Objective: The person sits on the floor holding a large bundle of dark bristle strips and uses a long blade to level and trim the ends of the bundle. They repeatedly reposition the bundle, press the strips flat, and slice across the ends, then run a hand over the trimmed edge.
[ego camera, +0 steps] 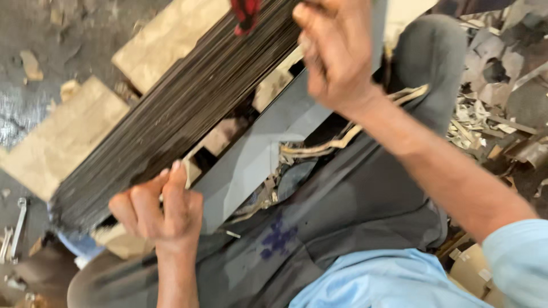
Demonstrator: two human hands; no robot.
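Workshop floor, a stack of dark sheets across a seated person's lap.

Grey floor [34, 108] at far left carries pale boards [63, 140] under the stack [188, 97], seemingly to keep it off the dirt. Left hand [160, 208], fingers curled tight, presses the stack's near end, likely steadying it. A grey sheet [257, 148] leans along the stack's right side, over the trousers [354, 199]. Right hand [337, 54], blurred, closes on the grey sheet's far end beside the stack. Scraps [496, 120] litter the right.
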